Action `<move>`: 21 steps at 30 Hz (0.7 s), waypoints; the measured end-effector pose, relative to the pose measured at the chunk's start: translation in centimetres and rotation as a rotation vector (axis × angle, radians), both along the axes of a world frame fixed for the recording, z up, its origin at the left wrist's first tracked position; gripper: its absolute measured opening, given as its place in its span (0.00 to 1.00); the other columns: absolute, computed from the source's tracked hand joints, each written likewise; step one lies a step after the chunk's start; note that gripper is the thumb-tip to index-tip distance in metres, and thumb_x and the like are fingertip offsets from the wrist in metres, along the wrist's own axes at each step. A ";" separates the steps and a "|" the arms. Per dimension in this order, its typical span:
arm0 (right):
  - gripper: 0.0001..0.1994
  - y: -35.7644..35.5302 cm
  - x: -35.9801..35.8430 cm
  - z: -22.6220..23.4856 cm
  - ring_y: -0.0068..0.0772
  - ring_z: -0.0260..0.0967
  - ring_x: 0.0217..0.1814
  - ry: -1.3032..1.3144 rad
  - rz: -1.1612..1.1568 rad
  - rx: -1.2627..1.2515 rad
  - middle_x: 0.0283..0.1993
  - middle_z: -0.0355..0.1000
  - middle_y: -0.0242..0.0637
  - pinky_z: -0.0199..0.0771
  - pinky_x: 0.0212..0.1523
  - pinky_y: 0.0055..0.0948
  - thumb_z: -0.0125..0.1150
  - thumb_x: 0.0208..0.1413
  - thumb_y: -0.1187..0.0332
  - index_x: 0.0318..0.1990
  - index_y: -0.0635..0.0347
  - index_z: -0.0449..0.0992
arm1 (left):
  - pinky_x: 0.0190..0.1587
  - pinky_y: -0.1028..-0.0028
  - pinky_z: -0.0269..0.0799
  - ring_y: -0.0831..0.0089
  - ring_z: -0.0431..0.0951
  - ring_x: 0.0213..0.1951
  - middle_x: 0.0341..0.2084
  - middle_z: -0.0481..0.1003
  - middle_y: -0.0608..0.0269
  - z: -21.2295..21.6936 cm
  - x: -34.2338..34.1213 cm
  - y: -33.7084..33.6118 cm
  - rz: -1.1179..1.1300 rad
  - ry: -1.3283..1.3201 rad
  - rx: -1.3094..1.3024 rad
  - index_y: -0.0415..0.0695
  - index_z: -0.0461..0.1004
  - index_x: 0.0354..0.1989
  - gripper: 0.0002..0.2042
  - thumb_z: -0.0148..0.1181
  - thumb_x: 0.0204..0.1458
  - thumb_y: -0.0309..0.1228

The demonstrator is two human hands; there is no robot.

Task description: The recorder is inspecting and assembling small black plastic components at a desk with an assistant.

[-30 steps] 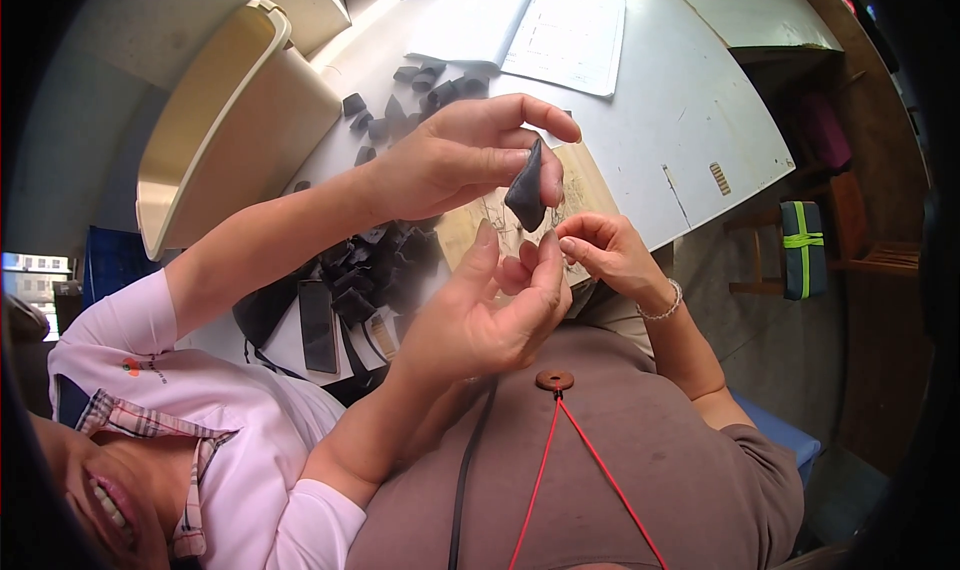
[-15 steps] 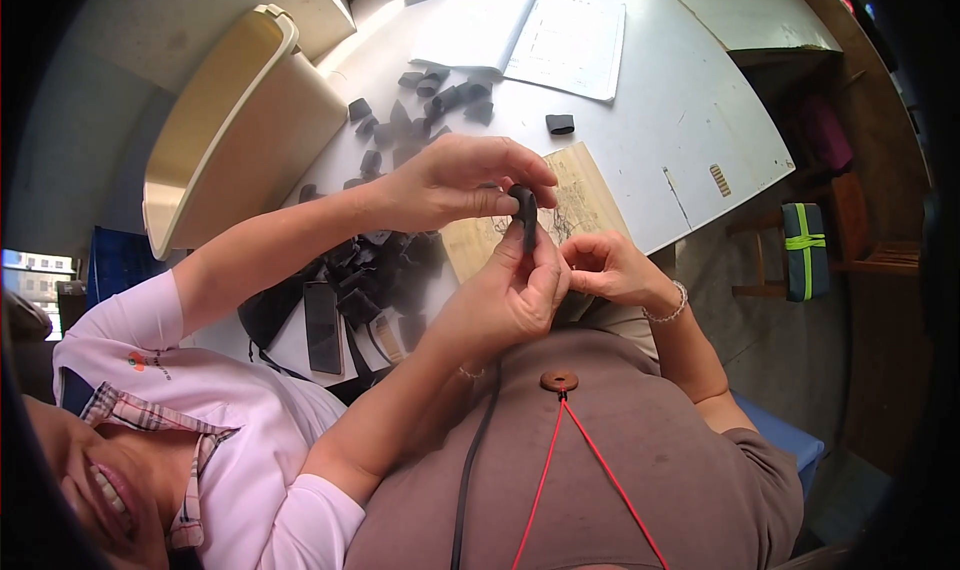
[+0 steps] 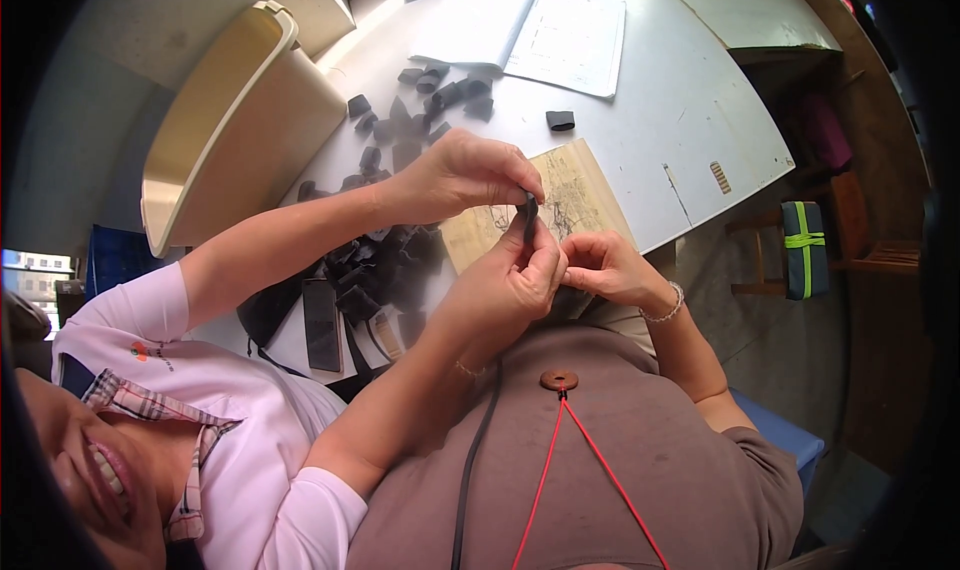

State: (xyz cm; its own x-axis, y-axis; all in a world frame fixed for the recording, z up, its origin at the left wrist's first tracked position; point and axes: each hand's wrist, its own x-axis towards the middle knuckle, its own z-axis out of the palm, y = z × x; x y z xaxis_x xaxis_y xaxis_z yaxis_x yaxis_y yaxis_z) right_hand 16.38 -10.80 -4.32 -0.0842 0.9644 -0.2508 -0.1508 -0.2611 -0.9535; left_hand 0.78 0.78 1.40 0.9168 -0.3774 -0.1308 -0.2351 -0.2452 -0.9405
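Observation:
A small black piece (image 3: 528,220) is pinched edge-on above a tan printed board (image 3: 585,185). Both hands on it belong to a co-worker in a pink shirt: one hand (image 3: 465,175) grips its top, the other (image 3: 510,280) pinches it from below. My right hand (image 3: 610,270), with a bracelet at the wrist, has its fingers curled and its fingertips against the co-worker's lower hand. Whether it holds anything is hidden. My left hand is not visible.
Several loose black pieces (image 3: 420,100) lie on the white table (image 3: 690,120), with a darker heap (image 3: 385,265) closer. A cream tub (image 3: 230,120) stands at the left and open papers (image 3: 540,25) at the back. A stool with a green-strapped bag (image 3: 805,250) is on the right.
The co-worker lowered the black piece and turned it edge-on. Their lower hand, open a second ago, has closed on it. My right hand stayed beside it.

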 end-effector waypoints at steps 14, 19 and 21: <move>0.07 -0.2 -0.3 -0.9 0.14 0.62 0.28 0.001 -0.013 -0.006 0.26 0.69 0.26 0.63 0.27 0.16 0.58 0.53 0.69 0.34 0.64 0.73 | 0.32 0.83 0.70 0.80 0.73 0.30 0.26 0.73 0.65 -1.7 -4.5 0.5 -0.075 0.048 0.848 0.37 0.74 0.33 0.07 0.56 0.51 0.29; 0.06 -0.4 0.4 -0.9 0.12 0.59 0.21 0.013 0.016 -0.049 0.23 0.67 0.25 0.59 0.21 0.14 0.58 0.53 0.70 0.30 0.63 0.72 | 0.32 0.83 0.69 0.81 0.72 0.30 0.27 0.73 0.65 -3.3 -5.5 0.4 -0.097 0.105 1.248 0.38 0.73 0.34 0.08 0.55 0.52 0.31; 0.06 -0.6 0.7 -1.0 0.12 0.58 0.19 0.137 -0.011 -0.025 0.22 0.66 0.25 0.57 0.20 0.13 0.58 0.53 0.70 0.30 0.62 0.72 | 0.32 0.83 0.69 0.81 0.72 0.30 0.27 0.73 0.66 -4.0 -5.9 0.1 -0.109 0.129 1.396 0.39 0.73 0.34 0.08 0.54 0.53 0.32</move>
